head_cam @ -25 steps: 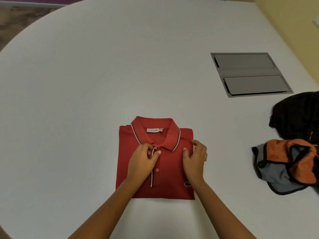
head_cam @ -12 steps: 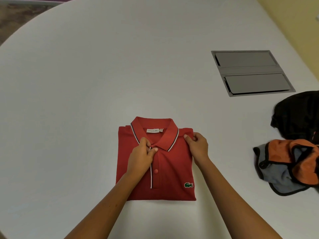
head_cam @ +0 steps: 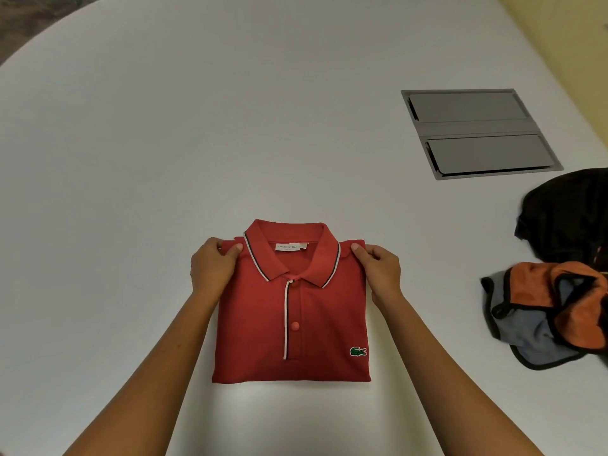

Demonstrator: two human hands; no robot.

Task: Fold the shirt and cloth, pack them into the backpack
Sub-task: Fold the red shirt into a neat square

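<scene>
We are pinching the folded red cotton polo shirt [head_cam: 292, 311] at both shoulders, left hand [head_cam: 212, 268] and right hand [head_cam: 381, 269], mid white tabletop [head_cam: 164, 159]. Lifting by corners is risking unfolding. Right of the shirt, the crumpled orange-grey cloth [head_cam: 546, 311] is lying unfolded; the black backpack [head_cam: 569, 215] is sitting beyond it.

Left of shirt [head_cam: 292, 311]: bare table [head_cam: 131, 159], open
Beyond collar: open up to far edge
Right: orange-grey cloth [head_cam: 546, 311] and black backpack [head_cam: 569, 215] crowd the edge
Far right: recessed grey panel [head_cam: 480, 133], flush
</scene>
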